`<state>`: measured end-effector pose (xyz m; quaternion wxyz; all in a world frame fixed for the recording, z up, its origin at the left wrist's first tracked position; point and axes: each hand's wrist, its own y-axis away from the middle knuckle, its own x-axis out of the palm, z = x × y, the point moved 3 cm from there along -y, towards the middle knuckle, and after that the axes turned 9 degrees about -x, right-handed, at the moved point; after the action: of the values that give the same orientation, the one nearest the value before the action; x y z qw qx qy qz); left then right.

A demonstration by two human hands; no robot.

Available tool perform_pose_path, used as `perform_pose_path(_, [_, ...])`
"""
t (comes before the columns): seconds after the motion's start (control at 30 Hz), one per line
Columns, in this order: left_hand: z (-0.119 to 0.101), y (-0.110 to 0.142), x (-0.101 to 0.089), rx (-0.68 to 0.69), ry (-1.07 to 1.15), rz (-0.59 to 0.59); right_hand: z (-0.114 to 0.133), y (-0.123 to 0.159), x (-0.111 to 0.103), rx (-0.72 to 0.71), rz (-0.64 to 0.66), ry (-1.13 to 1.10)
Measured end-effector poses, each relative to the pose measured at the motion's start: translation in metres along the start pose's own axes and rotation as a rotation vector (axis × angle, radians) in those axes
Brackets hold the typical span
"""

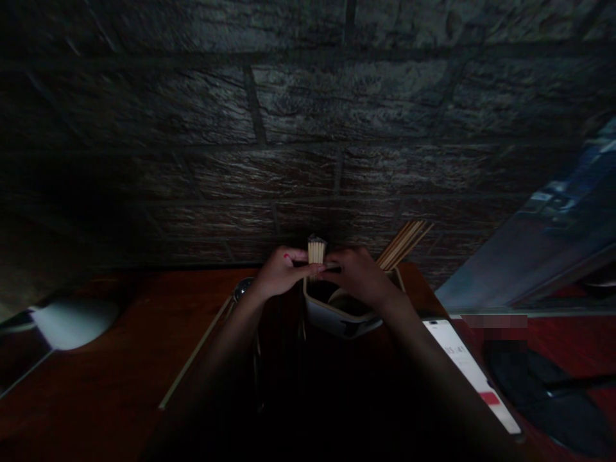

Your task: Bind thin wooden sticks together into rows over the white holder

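Observation:
My left hand (280,273) and my right hand (357,273) meet over a white square holder (337,317) on a reddish wooden table (96,385). Both pinch a small bundle of short pale wooden sticks (316,251), held upright between the fingertips. More long wooden sticks (403,244) lean out of the holder to the right. The scene is dim and my forearms are in shadow.
A dark stone-brick wall (308,128) stands right behind the table. A lit phone (474,372) lies at the right, beside a dark round object (553,398). A single long stick (195,353) lies on the table at my left arm. A white lamp-like object (72,321) sits at the far left.

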<state>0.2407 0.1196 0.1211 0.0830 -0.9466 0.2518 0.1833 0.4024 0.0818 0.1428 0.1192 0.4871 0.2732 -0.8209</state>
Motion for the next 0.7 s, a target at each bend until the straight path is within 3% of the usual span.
perform_pose_path(0.7, [-0.0039,0.0007,-0.0018,0.034,0.035,0.033,0.0050,-0.0012,0.0013,-0.014,0.006,0.017])
